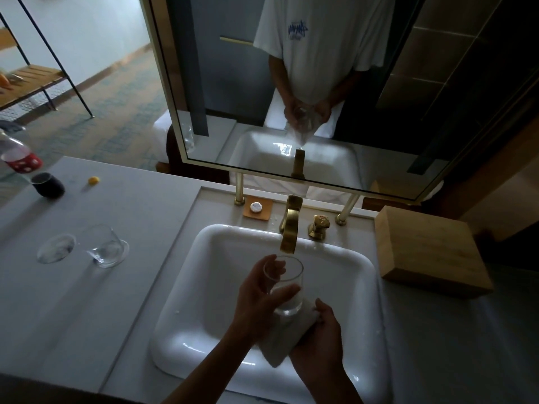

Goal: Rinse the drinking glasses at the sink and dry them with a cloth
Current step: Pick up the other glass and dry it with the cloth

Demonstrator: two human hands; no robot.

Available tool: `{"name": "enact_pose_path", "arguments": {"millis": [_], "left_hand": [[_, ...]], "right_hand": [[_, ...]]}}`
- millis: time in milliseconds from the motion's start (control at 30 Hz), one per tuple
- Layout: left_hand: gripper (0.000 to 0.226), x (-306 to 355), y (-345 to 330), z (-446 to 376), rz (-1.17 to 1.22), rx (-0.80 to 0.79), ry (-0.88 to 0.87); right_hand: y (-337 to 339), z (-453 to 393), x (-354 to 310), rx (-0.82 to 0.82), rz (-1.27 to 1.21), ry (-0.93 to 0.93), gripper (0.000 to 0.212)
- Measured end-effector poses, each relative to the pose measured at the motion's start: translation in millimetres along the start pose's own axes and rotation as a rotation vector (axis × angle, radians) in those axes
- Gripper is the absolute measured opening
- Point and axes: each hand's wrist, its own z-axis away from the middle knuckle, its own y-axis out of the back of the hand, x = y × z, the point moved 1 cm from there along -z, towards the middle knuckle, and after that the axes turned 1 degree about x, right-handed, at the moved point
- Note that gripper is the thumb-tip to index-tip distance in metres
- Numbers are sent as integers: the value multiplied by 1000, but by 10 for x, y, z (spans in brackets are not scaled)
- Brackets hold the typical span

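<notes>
A clear drinking glass [287,282] is held upright over the white sink [204,287], just below the gold faucet [288,228]. My left hand [259,293] grips its side, thumb and fingers wrapped round it. My right hand [318,339] holds a grey cloth [281,339] under and against the glass's base. No water runs from the spout. Two more clear glasses stand on the counter to the left: one [106,246] upright on a coaster-like disc, and a flatter one [56,248] beside it.
A wooden box [431,252] stands right of the sink. A gold tap handle [319,227] and an orange dish with a white soap [258,207] sit behind the basin. A dark cup [48,185], a bottle [17,154] and a yellow bit [93,180] are far left. A mirror [291,83] hangs behind.
</notes>
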Motion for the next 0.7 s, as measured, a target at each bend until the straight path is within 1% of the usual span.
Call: {"name": "enact_pose_path", "arguments": {"millis": [67,200,300,367,500,567,633,700], "left_hand": [[60,-29,54,-4,-10,6,-6],[53,8,81,24,94,-27,11],[60,-1,-9,59,94,-46,40],[60,-30,-73,78,80,-51,36],[59,-66,-73,113,62,1,29],[63,-101,-35,119,46,19,30],[68,-164,4,114,74,38,64],[63,-235,30,120,128,63,114]], "right_hand": [[66,29,-86,11,-4,35,54],[119,51,-264,31,6,122,53],[80,66,-193,46,57,121,50],[70,72,-103,53,79,101,51],[144,120,-32,35,176,55,49],[250,149,-57,20,182,73,45],[447,133,-106,71,179,97,44],[572,149,-216,98,169,129,47]]}}
